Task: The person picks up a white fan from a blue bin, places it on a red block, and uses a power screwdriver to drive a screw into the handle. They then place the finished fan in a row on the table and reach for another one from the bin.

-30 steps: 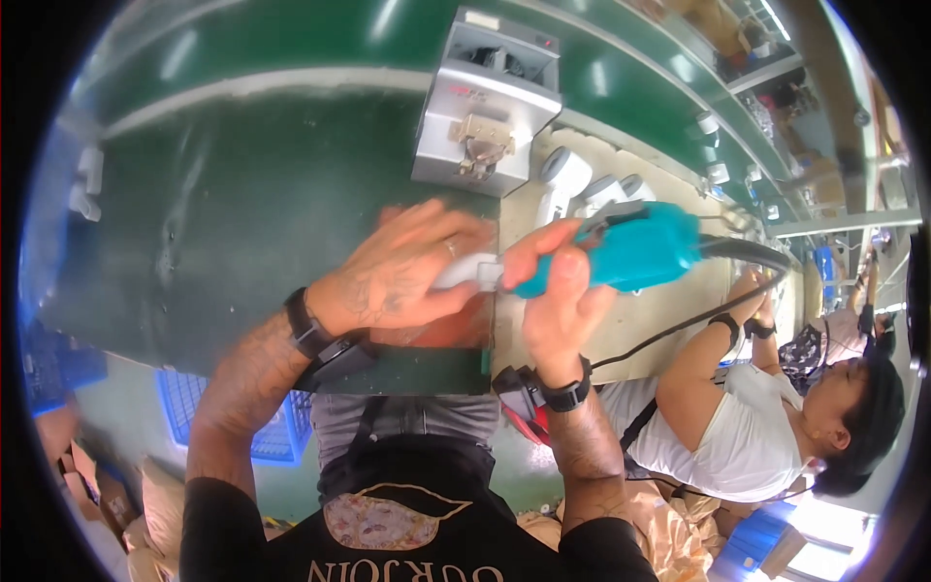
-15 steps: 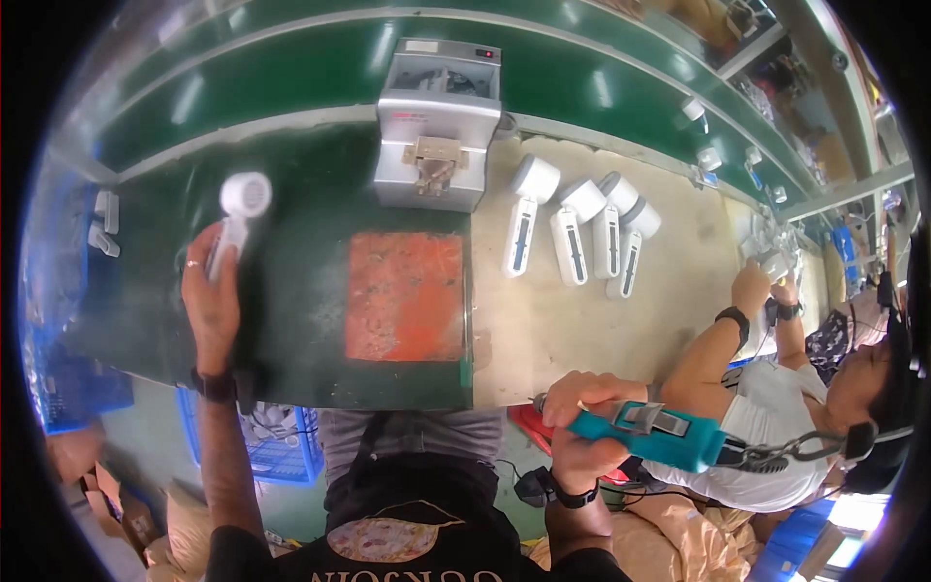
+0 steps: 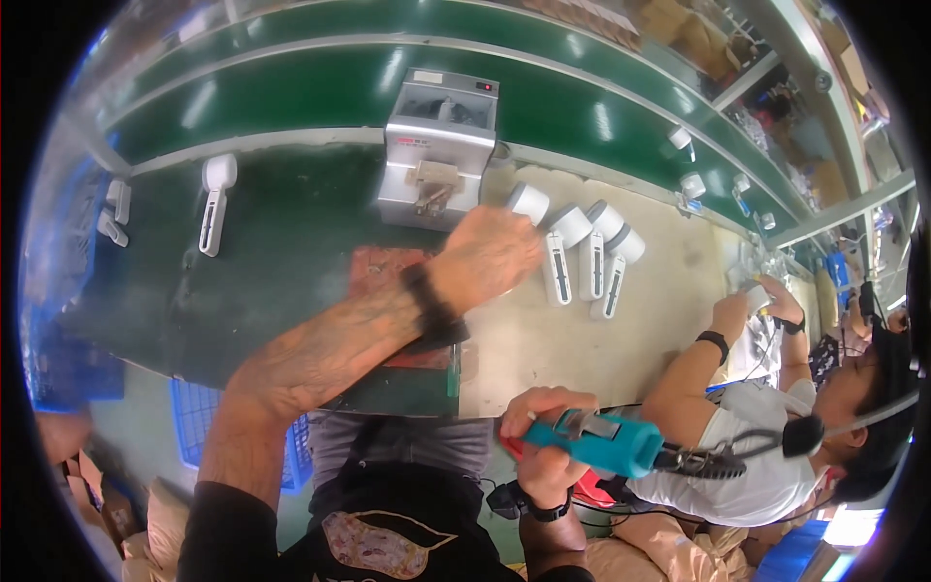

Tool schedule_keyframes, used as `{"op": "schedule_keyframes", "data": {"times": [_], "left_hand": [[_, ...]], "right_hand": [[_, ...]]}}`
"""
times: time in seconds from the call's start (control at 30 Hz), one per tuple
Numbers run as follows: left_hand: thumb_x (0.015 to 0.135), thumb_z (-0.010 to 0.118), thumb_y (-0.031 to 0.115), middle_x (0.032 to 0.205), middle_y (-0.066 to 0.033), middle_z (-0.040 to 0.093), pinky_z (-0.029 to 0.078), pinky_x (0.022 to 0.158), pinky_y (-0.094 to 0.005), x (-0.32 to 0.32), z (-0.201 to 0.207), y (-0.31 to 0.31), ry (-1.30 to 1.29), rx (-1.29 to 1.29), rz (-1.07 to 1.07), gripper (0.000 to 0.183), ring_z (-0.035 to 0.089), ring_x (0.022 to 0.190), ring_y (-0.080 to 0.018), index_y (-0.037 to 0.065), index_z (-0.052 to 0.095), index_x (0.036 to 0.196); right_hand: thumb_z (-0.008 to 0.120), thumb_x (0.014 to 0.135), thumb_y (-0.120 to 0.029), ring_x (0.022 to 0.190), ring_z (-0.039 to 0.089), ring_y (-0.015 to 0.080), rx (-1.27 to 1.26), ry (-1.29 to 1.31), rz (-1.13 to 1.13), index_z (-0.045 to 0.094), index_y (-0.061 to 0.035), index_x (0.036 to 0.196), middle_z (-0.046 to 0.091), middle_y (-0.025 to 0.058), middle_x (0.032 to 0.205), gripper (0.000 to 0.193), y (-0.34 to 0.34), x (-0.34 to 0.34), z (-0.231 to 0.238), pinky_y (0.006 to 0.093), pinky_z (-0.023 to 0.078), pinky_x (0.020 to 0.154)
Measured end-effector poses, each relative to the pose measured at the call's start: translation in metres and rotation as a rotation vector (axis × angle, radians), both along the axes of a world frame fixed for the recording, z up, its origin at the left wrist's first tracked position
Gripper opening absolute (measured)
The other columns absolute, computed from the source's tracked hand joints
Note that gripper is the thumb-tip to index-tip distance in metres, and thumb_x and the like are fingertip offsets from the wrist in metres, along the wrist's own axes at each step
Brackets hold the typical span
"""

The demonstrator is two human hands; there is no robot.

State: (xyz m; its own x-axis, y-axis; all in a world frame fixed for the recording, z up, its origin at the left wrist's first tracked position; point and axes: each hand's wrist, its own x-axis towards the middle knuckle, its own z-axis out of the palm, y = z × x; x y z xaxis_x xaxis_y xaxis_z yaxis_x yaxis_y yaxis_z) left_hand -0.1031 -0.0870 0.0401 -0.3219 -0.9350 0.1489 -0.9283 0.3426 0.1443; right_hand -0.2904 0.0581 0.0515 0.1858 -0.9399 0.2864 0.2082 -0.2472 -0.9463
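My left hand [image 3: 492,254] reaches across the bench, back of the hand up, its fingers curled over the handle of a white round-headed handheld device [image 3: 529,203]. That handle and the fingertips are largely hidden. Beside it several similar devices lie in a row, the closest a white device [image 3: 559,267] with a dark slot along its handle. In my right hand [image 3: 545,441] is a teal electric screwdriver [image 3: 606,444], gripped near the bench's front edge, with its rear end hooked to a cord. Another white device [image 3: 212,209] lies alone on the green mat at left.
A silver machine [image 3: 436,145] stands at the back middle. My left forearm crosses a worn orange pad [image 3: 383,272]. Small white parts [image 3: 114,211] lie at the far left. A co-worker [image 3: 766,417] sits at right, handling parts. A blue crate [image 3: 199,417] stands below the bench.
My left hand has let go of a white device on the left of the mat and swung right to the row of devices. The screwdriver has shifted slightly left in the picture.
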Motion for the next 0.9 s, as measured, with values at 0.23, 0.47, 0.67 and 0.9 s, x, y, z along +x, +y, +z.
{"op": "schedule_keyframes", "data": {"times": [0.23,0.47,0.67,0.9], "left_hand": [[0.093,0.056,0.025,0.088,-0.0050,0.048,0.048,0.073,-0.0337,-0.013,-0.026,-0.010,0.131,-0.054,-0.031,0.021,0.053,0.079,-0.0216,0.005,0.056,0.097],[0.077,0.075,0.017,0.085,-0.0101,0.056,0.049,0.061,-0.0427,0.026,0.001,0.058,0.566,-0.272,-0.062,0.026,0.063,0.074,-0.0305,0.003,0.064,0.097],[0.078,0.075,0.014,0.095,-0.0098,0.062,0.052,0.076,-0.0404,0.070,-0.015,0.080,0.633,-0.101,-0.132,0.018,0.065,0.086,-0.0317,0.003,0.066,0.089],[0.083,0.074,0.019,0.101,-0.0074,0.063,0.051,0.083,-0.0421,0.099,-0.033,0.070,0.517,-0.190,-0.114,0.022,0.062,0.096,-0.0296,0.006,0.069,0.100]], "right_hand": [[0.065,0.087,-0.064,0.061,0.055,0.0190,0.013,0.016,0.032,0.045,-0.0002,0.109,0.054,0.0096,0.072,0.070,0.010,-0.007,0.001,0.0303,0.044,0.053],[0.068,0.084,-0.064,0.062,0.056,0.0198,0.044,0.030,-0.037,0.047,0.0020,0.108,0.054,0.0093,0.072,0.074,-0.017,0.018,-0.005,0.0321,0.046,0.056],[0.066,0.084,-0.067,0.060,0.055,0.0205,0.051,0.035,0.010,0.048,0.0023,0.108,0.053,0.0083,0.069,0.076,-0.034,0.048,0.000,0.0322,0.045,0.055],[0.054,0.093,-0.067,0.060,0.051,0.0181,-0.120,-0.057,0.016,0.052,0.0015,0.111,0.052,0.0066,0.069,0.071,-0.102,0.097,0.030,0.0334,0.044,0.058]]}}
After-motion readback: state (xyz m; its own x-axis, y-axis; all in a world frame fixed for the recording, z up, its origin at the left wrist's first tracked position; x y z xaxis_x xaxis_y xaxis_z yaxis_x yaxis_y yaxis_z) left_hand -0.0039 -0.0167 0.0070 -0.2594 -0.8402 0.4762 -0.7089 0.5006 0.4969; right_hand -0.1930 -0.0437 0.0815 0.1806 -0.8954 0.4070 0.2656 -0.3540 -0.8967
